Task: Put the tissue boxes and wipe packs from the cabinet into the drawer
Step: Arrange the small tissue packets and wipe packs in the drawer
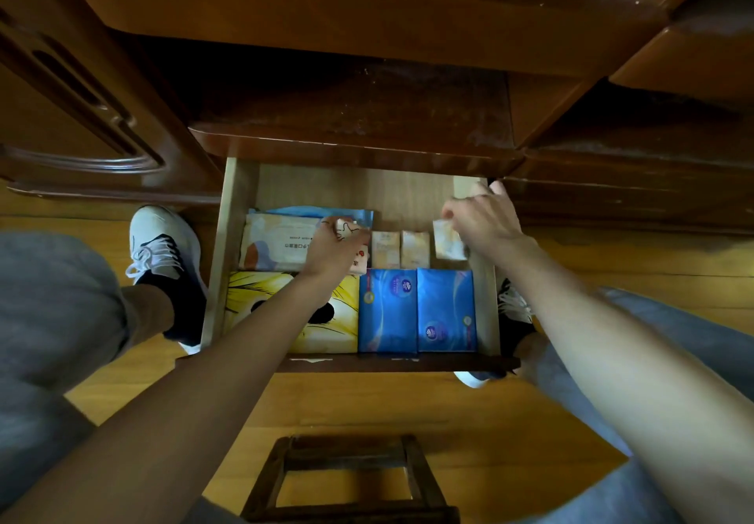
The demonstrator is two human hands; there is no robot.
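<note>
The wooden drawer [234,238] stands pulled out below the cabinet. Along its front lie a yellow tissue pack [265,295] and two blue tissue packs [387,311] [446,309]. At the back left a pale wipe pack [277,244] rests on a blue one [318,212]. Two small beige tissue packets [385,249] [415,249] stand in the middle. My left hand [332,248] grips a small pink packet [359,264] beside them. My right hand [485,217] holds another small beige packet [446,242] at the drawer's right side.
The dark open cabinet shelf [367,95] lies above the drawer. A carved cabinet door [81,95] stands to the left. My knees and white shoes [159,246] flank the drawer on the wooden floor. A small wooden stool [351,478] sits below.
</note>
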